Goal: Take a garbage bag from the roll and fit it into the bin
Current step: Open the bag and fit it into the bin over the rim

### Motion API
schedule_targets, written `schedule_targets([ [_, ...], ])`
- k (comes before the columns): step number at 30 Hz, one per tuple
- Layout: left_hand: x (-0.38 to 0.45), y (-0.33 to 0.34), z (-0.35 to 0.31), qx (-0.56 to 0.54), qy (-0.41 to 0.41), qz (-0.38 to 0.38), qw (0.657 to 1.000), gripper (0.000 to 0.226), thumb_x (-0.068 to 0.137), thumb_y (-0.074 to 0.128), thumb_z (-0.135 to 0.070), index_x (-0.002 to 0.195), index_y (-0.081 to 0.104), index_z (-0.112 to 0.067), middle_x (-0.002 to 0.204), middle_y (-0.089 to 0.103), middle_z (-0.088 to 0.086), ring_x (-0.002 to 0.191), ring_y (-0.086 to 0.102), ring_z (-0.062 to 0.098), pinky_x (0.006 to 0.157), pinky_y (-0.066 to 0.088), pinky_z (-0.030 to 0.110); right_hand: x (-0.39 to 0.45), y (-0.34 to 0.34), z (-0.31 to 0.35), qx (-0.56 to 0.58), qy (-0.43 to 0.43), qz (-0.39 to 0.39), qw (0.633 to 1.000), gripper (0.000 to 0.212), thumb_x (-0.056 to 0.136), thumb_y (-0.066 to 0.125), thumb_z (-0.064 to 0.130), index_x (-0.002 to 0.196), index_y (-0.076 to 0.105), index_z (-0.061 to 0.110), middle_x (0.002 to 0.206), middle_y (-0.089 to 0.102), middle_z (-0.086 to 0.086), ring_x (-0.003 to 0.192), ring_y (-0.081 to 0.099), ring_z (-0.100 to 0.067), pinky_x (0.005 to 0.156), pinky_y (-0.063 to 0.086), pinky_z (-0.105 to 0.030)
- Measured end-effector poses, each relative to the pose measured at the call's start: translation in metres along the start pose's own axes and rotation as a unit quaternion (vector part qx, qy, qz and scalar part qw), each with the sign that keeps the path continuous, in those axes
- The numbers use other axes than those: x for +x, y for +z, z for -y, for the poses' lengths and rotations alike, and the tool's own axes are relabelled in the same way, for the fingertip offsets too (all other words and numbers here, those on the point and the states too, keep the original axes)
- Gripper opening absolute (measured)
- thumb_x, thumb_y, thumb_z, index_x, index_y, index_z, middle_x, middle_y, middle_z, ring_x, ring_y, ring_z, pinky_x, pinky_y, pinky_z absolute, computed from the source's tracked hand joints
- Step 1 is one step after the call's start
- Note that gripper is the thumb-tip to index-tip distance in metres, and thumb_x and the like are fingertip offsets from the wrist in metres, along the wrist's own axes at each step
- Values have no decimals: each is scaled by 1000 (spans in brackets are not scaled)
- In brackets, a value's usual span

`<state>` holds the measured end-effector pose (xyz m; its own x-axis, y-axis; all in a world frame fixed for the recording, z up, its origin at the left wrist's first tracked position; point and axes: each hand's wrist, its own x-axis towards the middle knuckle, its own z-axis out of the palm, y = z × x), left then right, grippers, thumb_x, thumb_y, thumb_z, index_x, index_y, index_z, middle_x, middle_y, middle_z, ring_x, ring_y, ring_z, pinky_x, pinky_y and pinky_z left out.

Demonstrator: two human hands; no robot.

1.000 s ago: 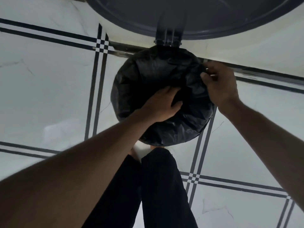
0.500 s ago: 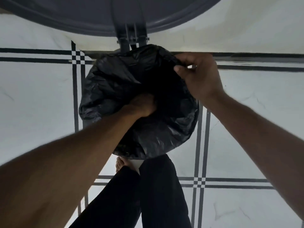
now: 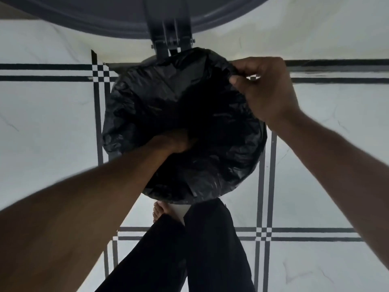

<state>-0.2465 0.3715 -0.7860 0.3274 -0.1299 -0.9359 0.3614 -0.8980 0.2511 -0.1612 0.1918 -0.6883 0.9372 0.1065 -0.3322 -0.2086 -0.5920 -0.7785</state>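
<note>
bag point(image 3: 147, 98) — black, glossy, crinkled plastic — drapes over the bin point(image 3: 147, 61) rim, mouth open at centre. right hand point(image 3: 265, 89) pinches the bag edge at the far right rim. left hand point(image 3: 176, 141) is pushed inside the bag; its grip cannot be told. lid point(image 3: 117, 15) stands raised behind.
</note>
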Motion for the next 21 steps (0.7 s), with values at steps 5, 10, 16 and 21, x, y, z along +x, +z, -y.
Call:
schedule_targets([
  [5, -50, 1, -15, 94, 84, -121, 985, 36, 101, 42, -24, 126, 60, -6, 134, 57, 18, 124, 54, 33, 100, 41, 34, -1, -2, 8, -40, 39, 8, 998, 23, 92, 67, 16, 109, 76, 27, 96, 72, 15, 95, 67, -3, 91, 51, -23],
  [10, -84, -5, -7, 9, 190, -347, 918, 30, 89, 52, -18, 116, 65, -16, 120, 59, 6, 114, 54, 26, 97, 46, 39, 0, -7, 28, -66, 82, 43, 994, 25, 95, 61, 15, 113, 74, 26, 105, 74, 10, 101, 65, -8, 87, 43, -21],
  [16, -114, -46, 10, 47, 143, -504, 851, 66, 83, 52, -18, 146, 39, -5, 149, 38, 19, 141, 32, 34, 119, 26, 48, 3, -11, 53, -55, 104, 50, 992, 35, 84, 55, 12, 112, 74, 23, 99, 76, 1, 90, 71, -22, 84, 58, -43],
  [21, -110, -76, 27, 19, 175, -456, 872, 64, 91, 53, -22, 149, 33, -4, 149, 39, 19, 137, 39, 33, 115, 34, 40, 4, -6, 61, -71, 53, 112, 990, 33, 86, 58, 13, 112, 69, 28, 93, 73, 0, 75, 65, -12, 56, 44, -10],
])
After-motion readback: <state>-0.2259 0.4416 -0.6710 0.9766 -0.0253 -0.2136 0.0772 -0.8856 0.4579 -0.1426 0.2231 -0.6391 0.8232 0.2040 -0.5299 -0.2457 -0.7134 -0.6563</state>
